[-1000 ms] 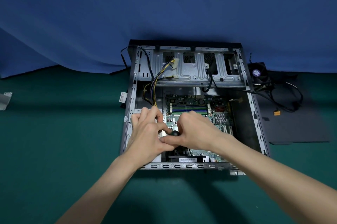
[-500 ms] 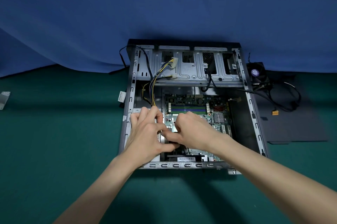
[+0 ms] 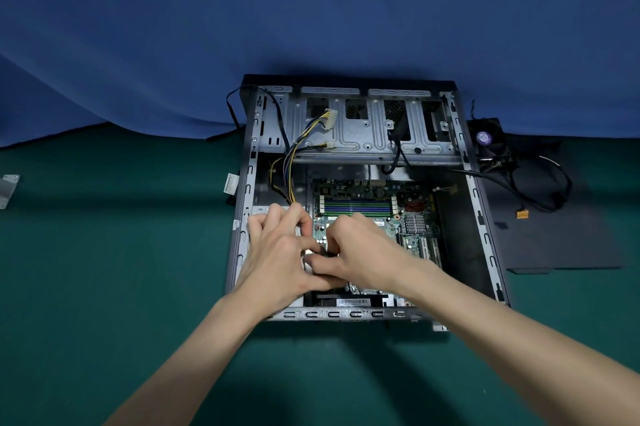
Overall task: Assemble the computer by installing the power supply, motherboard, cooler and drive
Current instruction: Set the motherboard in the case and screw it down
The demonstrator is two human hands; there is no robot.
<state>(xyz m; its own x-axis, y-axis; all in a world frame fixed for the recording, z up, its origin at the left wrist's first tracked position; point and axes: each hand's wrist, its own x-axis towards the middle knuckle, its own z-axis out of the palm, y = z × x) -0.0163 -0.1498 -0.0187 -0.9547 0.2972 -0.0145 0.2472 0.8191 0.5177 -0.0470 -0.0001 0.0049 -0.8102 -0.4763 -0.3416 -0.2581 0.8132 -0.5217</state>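
The open computer case (image 3: 479, 217) lies flat on the green table. The green motherboard (image 3: 360, 204) sits inside it. A silver power supply (image 3: 259, 210) fills the case's left side, mostly under my left hand (image 3: 277, 252), and its yellow and black cables (image 3: 291, 179) run up to the drive cage (image 3: 374, 127). My right hand (image 3: 360, 249) pinches a small dark tool (image 3: 327, 254) over the board's left edge. My left fingers curl right beside it, but their grip is hidden. The black cooler fan (image 3: 490, 141) lies outside the case at the right.
A dark side panel (image 3: 561, 238) lies to the right of the case, with black wires and an orange plug (image 3: 522, 214) across it. A small metal bracket (image 3: 7, 188) sits at the far left edge. A blue cloth hangs behind the table.
The hands stay pressed together at the same spot. The round black top of the tool, visible a second ago, is now mostly covered by my fingers.
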